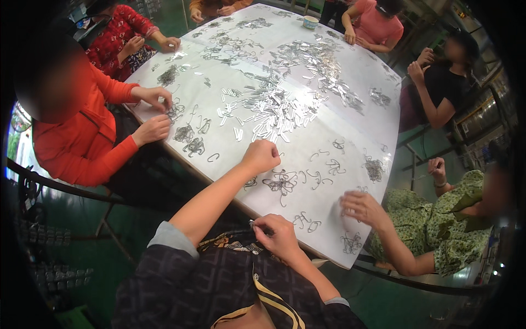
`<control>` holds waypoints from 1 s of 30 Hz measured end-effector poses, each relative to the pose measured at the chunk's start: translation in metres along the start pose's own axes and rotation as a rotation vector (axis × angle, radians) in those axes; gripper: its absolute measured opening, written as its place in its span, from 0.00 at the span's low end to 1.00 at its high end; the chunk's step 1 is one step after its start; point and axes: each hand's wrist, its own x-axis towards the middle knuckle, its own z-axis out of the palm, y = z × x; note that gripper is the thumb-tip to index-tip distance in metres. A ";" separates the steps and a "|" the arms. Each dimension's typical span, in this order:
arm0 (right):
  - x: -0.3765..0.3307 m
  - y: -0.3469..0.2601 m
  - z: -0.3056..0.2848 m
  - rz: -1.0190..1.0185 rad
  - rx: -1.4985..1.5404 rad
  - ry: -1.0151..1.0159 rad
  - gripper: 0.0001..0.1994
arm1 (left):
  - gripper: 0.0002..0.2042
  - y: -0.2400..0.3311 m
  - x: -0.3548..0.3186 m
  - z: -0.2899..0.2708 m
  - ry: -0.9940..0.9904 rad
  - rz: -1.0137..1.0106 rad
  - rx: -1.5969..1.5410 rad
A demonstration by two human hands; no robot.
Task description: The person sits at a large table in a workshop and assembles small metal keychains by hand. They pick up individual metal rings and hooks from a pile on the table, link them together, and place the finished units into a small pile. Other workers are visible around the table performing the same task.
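Note:
My left hand (pixel 260 157) reaches out over the white tabletop, its fingers closed; what they hold, if anything, is hidden. Just beyond it spreads a heap of flat, shiny metal strips (pixel 282 112). A tangle of thin, bent wire hooks (pixel 282 182) lies on the near side of that hand. Close to my body, at the table's near edge, my right hand (pixel 278 234) is pinched around a small shiny metal piece (pixel 252 223), mostly covered by the fingers.
Around the large white table (pixel 219 164) sit several other people, their hands at work. A person in orange-red (pixel 87 126) is at my left, another in a green patterned top (pixel 433 225) at my right. More hook piles and a small tub (pixel 310 22) stand farther off.

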 end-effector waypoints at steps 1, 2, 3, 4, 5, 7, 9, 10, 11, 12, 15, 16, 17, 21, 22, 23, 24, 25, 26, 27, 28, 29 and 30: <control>0.000 0.002 0.001 0.013 0.005 0.020 0.05 | 0.07 0.001 -0.011 -0.012 0.007 -0.034 -0.162; 0.000 0.002 0.002 0.022 0.014 0.030 0.05 | 0.07 -0.001 -0.023 -0.021 -0.007 -0.053 -0.274; 0.002 0.002 0.003 0.041 0.026 0.045 0.05 | 0.06 -0.002 -0.035 -0.029 -0.037 -0.095 -0.416; 0.004 0.002 0.003 0.060 0.038 0.062 0.05 | 0.06 -0.001 -0.048 -0.036 -0.067 -0.136 -0.557; 0.004 0.003 0.006 0.070 0.047 0.078 0.05 | 0.06 -0.001 -0.065 -0.044 -0.091 -0.186 -0.700; 0.006 0.004 0.008 0.100 0.056 0.111 0.05 | 0.03 0.002 -0.096 -0.058 -0.140 -0.204 -0.892; 0.009 0.002 0.010 0.111 0.056 0.126 0.05 | 0.03 0.008 -0.124 -0.069 -0.114 -0.163 -0.968; 0.010 0.002 0.011 0.117 0.061 0.139 0.04 | 0.03 0.013 -0.136 -0.075 -0.127 -0.195 -0.973; 0.011 0.000 0.011 0.128 0.058 0.148 0.04 | 0.03 0.012 -0.145 -0.072 -0.107 -0.158 -1.012; 0.011 0.000 0.012 0.130 0.051 0.152 0.04 | 0.03 0.012 -0.153 -0.070 -0.093 -0.161 -0.995; 0.014 -0.001 0.015 0.120 0.031 0.152 0.04 | 0.03 0.014 -0.168 -0.064 -0.030 -0.156 -0.929; 0.014 -0.001 0.015 0.117 0.028 0.149 0.04 | 0.03 0.015 -0.170 -0.063 -0.017 -0.167 -0.921; 0.015 -0.002 0.015 0.122 0.033 0.144 0.04 | 0.03 0.016 -0.172 -0.062 -0.004 -0.178 -0.915; 0.014 -0.002 0.017 0.108 0.007 0.151 0.05 | 0.03 0.025 -0.175 -0.060 0.114 -0.099 -0.693; 0.013 -0.002 0.017 0.102 -0.001 0.152 0.05 | 0.03 0.027 -0.175 -0.059 0.127 -0.077 -0.665; 0.013 -0.002 0.017 0.098 -0.007 0.151 0.05 | 0.03 0.029 -0.174 -0.059 0.138 -0.054 -0.637; 0.013 -0.002 0.017 0.093 -0.015 0.151 0.05 | 0.03 0.031 -0.174 -0.059 0.150 -0.031 -0.608; 0.013 -0.002 0.018 0.087 -0.022 0.152 0.05 | 0.03 0.031 -0.173 -0.057 0.173 0.013 -0.597; 0.013 -0.001 0.018 0.078 -0.030 0.158 0.05 | 0.03 0.030 -0.173 -0.054 0.196 0.061 -0.585; 0.013 -0.001 0.017 0.067 -0.038 0.160 0.05 | 0.04 0.029 -0.172 -0.051 0.219 0.107 -0.573; 0.013 0.000 0.017 0.056 -0.045 0.162 0.05 | 0.04 0.029 -0.172 -0.048 0.227 0.131 -0.595; 0.012 -0.001 0.016 0.042 -0.051 0.158 0.05 | 0.04 0.029 -0.174 -0.045 0.236 0.152 -0.617; 0.013 -0.002 0.015 0.029 -0.057 0.154 0.05 | 0.04 0.030 -0.176 -0.043 0.246 0.172 -0.640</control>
